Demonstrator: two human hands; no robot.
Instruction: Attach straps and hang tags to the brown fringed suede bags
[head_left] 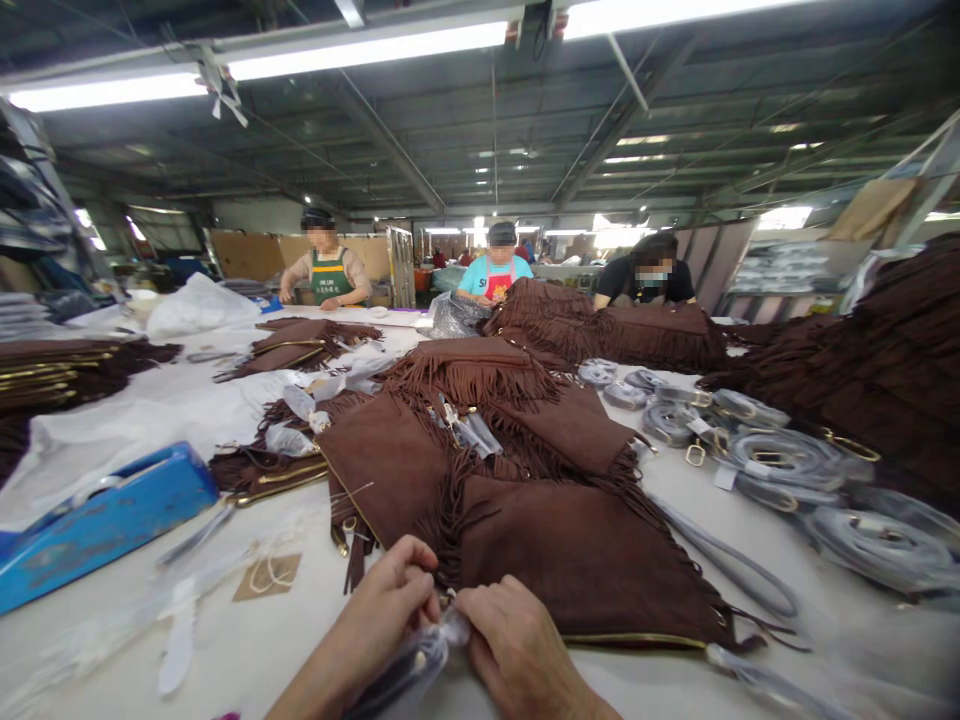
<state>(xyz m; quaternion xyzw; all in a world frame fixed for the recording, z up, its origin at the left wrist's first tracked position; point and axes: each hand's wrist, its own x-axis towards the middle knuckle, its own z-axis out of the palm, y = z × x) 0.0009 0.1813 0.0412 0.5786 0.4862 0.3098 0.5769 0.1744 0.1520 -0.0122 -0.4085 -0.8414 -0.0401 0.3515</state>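
Observation:
At the front edge of the table, my left hand [401,590] and my right hand [517,635] meet with fingers curled inward. Both are closed at the gathered end of a plastic-wrapped strap [416,665], dark with a metal fitting under the clear film. Their fingertips hide the exact grip. Just beyond my right hand lies a brown fringed bag [577,555] with a gold zipper along its near edge. Another brown bag [390,455] lies beyond my left hand, a zipper pull hanging at its side. Small wrapped hardware [472,430] rests among the fringes.
A blue tape dispenser [112,515] stands at left, with a brown tag [268,577] nearer me. Coiled straps in plastic [787,455] cover the right side, before a tall heap of brown fringed pieces [862,380]. Several people work across the table.

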